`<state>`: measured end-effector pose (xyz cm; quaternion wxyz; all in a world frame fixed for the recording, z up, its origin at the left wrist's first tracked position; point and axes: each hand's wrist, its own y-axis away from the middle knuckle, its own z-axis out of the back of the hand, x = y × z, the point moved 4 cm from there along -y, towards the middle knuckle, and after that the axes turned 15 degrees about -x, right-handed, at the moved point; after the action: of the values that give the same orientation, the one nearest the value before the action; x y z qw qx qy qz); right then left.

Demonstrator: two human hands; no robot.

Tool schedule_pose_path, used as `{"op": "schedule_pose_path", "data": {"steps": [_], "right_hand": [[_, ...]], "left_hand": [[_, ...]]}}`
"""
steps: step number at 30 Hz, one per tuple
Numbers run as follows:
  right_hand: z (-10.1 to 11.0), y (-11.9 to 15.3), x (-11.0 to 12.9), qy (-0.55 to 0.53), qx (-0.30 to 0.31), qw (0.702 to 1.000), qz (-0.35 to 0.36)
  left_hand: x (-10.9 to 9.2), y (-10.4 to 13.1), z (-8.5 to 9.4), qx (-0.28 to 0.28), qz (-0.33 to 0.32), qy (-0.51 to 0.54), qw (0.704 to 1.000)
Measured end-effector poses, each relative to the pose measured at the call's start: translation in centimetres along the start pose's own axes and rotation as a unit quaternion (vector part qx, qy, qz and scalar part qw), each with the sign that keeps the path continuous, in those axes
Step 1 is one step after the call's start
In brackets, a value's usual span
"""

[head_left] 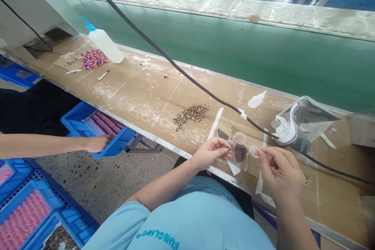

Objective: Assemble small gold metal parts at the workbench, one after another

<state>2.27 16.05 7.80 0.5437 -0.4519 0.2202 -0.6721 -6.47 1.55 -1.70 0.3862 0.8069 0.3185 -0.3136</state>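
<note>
My left hand is closed in a pinch, with a tiny brownish piece at the fingertips, too small to make out well. My right hand pinches a small clear plastic piece between thumb and finger, just right of the left fingertips. Between and beyond the hands a small clear cup sits on a stained sheet on the cardboard-covered bench. A pile of small gold and dark pieces lies beyond my left hand. A few similar pieces show beside my right hand.
A black cable hangs diagonally across the bench. On the right lies a clear zip bag. A white squeeze bottle and a pink-purple pile are far left. A co-worker's hand reaches into a blue bin.
</note>
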Motion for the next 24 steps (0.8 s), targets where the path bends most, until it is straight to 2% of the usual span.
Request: {"op": "schedule_pose_path", "data": {"steps": [3,8,12,16,20,24], "right_hand": [[-0.9,-0.1,-0.3,0.037,0.011,0.999,0.022],[-2.5,0.5,-0.3,0.085,0.067,0.993,0.054],[-2.4,1.2,-0.1,0.079,0.098,0.991,0.049],[-0.3,1.9,-1.5,0.043,0.116,0.992,-0.04],[3.1,3.3,-5.1,0.098,0.098,0.979,-0.151],[5.0,4.8,-7.7,0.129,0.101,0.97,-0.18]], "left_hand": [[-0.2,0.1,-0.1,-0.002,0.001,-0.005,1.0],[-0.4,0.3,-0.2,-0.02,0.007,-0.018,1.0],[-0.4,0.4,-0.1,-0.031,0.004,-0.033,0.999],[-0.6,0.5,-0.2,-0.033,0.008,-0.043,0.998],[-0.6,0.5,-0.3,-0.033,0.011,-0.043,0.998],[-0.5,0.4,-0.2,-0.035,0.011,-0.053,0.998]]}}
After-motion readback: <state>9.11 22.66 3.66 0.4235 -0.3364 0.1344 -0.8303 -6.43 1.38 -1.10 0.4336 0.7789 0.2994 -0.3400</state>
